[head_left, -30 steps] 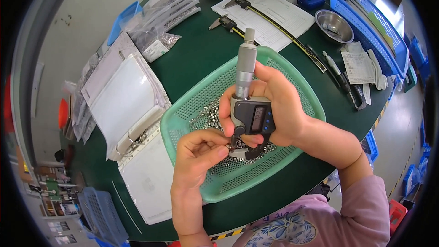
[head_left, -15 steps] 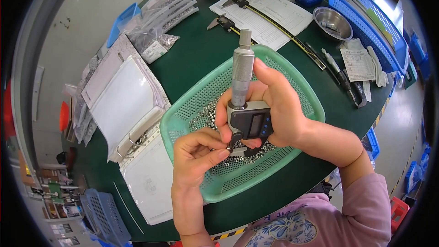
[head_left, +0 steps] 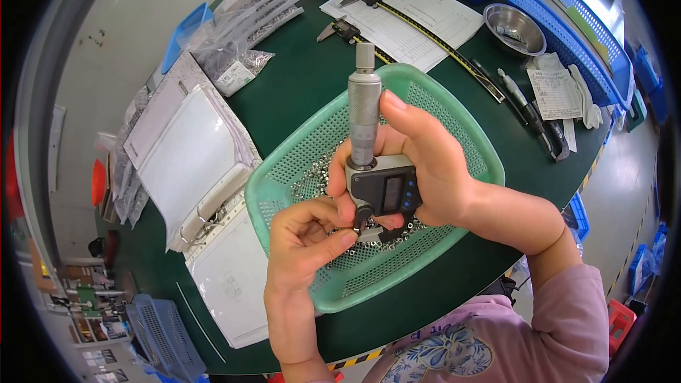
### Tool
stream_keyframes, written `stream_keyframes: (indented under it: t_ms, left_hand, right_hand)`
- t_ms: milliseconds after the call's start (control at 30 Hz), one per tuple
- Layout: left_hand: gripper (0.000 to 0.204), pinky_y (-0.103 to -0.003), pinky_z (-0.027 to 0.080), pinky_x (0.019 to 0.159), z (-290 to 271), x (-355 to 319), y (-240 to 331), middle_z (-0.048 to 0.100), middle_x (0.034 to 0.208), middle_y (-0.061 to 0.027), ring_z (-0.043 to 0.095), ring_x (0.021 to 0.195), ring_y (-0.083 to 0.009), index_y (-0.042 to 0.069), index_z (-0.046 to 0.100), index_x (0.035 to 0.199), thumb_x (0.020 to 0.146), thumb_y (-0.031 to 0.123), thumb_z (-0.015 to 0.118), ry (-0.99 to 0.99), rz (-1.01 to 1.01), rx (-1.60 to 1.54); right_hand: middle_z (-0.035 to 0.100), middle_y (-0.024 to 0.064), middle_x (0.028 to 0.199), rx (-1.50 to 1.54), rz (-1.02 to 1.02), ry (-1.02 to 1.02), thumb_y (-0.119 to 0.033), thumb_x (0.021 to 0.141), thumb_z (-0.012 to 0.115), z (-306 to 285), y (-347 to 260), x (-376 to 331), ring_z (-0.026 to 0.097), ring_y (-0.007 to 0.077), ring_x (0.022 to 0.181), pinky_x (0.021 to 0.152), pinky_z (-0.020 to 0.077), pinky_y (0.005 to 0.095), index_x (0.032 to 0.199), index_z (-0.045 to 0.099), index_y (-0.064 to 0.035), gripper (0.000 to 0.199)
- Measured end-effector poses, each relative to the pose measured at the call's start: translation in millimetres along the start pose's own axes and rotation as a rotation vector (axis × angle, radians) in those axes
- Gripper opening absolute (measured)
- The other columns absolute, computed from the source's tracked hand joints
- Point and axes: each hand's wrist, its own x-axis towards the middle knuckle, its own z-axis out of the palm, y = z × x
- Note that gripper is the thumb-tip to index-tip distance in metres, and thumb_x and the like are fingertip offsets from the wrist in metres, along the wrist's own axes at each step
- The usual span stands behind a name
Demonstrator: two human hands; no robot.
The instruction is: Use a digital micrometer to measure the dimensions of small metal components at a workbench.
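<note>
Single head-worn fisheye view, aimed steeply down at green table [head_left: 298,92]; hands seen close, centred; edges bent toward rim.

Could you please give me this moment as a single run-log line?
right hand: holds digital micrometer upright | left hand: pinches small metal part at its anvil | below: green basket of small metal parts

1. The left hand [head_left: 306,241] is raised from the lower edge, fingers curled, thumb and forefinger pinched together.
2. The right hand [head_left: 425,163] is wrapped closed, thumb extended upward, forearm bent inward.
</note>
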Motion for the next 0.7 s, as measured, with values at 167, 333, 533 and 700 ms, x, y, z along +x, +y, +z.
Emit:
stream_keyframes:
  t_ms: [167,333,533,700]
  left_hand:
    - [0.02,-0.025,0.044,0.072,0.2,1.8,0.0,0.056,0.086,-0.0076,0.056,0.081,-0.0127,-0.002,0.055,0.087,0.069,-0.008,0.063,-0.036,-0.051,-0.04]
    - [0.019,-0.024,0.044,0.072,0.4,0.6,0.6,0.056,0.086,-0.0068,0.055,0.08,-0.0124,-0.002,0.055,0.086,0.07,-0.008,0.062,-0.009,-0.103,-0.051]
    - [0.018,-0.024,0.044,0.071,2.9,1.6,0.2,0.055,0.085,-0.0062,0.054,0.078,-0.0117,-0.002,0.055,0.085,0.07,-0.007,0.062,-0.008,-0.106,-0.063]
    - [0.017,-0.023,0.044,0.069,2.7,0.5,1.5,0.056,0.083,-0.007,0.055,0.077,-0.0115,-0.002,0.054,0.084,0.07,-0.006,0.063,0.005,-0.131,-0.072]
  right_hand:
    - [0.058,0.0126,0.065,0.061,0.009,-0.003,-0.063,0.078,0.021,-2.9,2.8,1.3,0.044,0.0127,0.04,0.037,0.0346,0.0208,0.082,0.055,0.0031,0.075]
    - [0.057,0.0137,0.066,0.008,-0.025,-0.049,-0.061,0.08,0.023,-3.2,1.8,2.6,0.044,0.0132,0.039,0.037,0.0356,0.0214,0.084,0.055,0.0036,0.072]
    - [0.057,0.0134,0.066,0.061,0.03,0.008,-0.059,0.081,0.023,-1.4,0.6,1.1,0.044,0.0136,0.04,0.037,0.0352,0.0216,0.084,0.054,0.0039,0.071]
    - [0.057,0.0137,0.065,0.148,0.042,-0.016,-0.059,0.081,0.022,-3.0,2.6,2.8,0.044,0.0141,0.04,0.037,0.0351,0.0217,0.083,0.054,0.0041,0.071]
